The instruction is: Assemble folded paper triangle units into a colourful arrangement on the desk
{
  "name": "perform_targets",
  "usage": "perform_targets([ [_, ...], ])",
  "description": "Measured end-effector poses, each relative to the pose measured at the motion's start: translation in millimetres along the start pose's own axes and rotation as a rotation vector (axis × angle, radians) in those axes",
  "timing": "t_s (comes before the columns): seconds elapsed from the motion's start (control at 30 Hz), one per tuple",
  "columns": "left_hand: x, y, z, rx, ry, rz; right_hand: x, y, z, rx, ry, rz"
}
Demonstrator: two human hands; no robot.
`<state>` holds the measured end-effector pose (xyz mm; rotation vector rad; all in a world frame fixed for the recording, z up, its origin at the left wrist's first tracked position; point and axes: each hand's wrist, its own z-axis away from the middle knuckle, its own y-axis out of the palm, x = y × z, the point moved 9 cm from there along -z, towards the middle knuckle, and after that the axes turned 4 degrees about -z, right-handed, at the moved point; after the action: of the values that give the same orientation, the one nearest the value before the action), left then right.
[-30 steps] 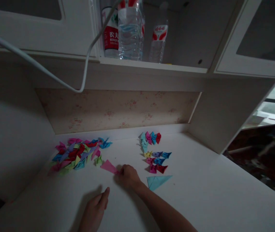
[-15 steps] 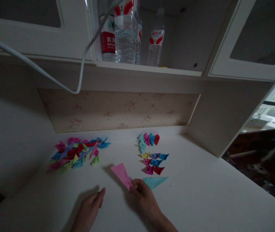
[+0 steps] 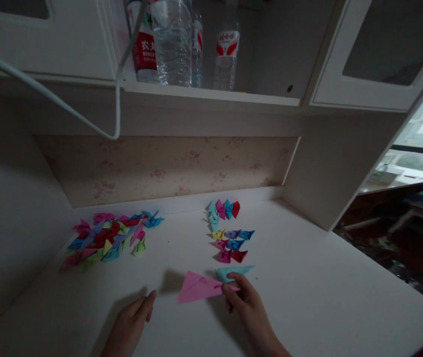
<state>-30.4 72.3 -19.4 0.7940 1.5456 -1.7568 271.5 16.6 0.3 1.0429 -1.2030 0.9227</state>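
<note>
My right hand [image 3: 246, 300] pinches the narrow end of a folded pink paper [image 3: 199, 287] between thumb and fingers. The paper's wide end points left, held above the white tabletop. Behind that hand lies a folded light-blue paper [image 3: 243, 271], partly covered by the fingers. My left hand [image 3: 131, 317] rests near the table's front with nothing in it, its index finger stretched forward, apart from the pink paper. Beyond it on the left is a heap of colourful folded-paper figures [image 3: 112, 233]. More small paper figures [image 3: 233, 245] stand in short rows past the right hand.
A floral back panel [image 3: 174, 168] closes off the far side of the white table [image 3: 300, 277]. Overhead, a cabinet shelf [image 3: 211, 97] holds plastic bottles [image 3: 226, 59]. A white cable [image 3: 66, 111] hangs down at the left. A side panel [image 3: 311, 168] stands at the right.
My right hand has moved right and turned the pink paper from slanting away to nearly sideways. It now partly covers the light-blue paper. The left hand is nearly unchanged; the view has shifted slightly.
</note>
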Motion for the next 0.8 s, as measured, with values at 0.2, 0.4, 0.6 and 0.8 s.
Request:
perform_targets([
  [0.2, 5, 1.0, -1, -0.005, -0.018, -0.006, 26, -78, -29, -0.081, 0.023, 0.011],
  [0.4, 4, 1.3, 0, -0.013, -0.017, -0.004, 20, -109, -47, -0.027, 0.086, 0.052],
  [0.6, 8, 2.9, -1, -0.025, 0.002, -0.019, 10, -114, -68, 0.03, 0.131, 0.248],
  [0.8, 5, 3.7, 0, -0.015, 0.015, -0.05, 7, -131, -92, 0.001, 0.049, 0.702],
])
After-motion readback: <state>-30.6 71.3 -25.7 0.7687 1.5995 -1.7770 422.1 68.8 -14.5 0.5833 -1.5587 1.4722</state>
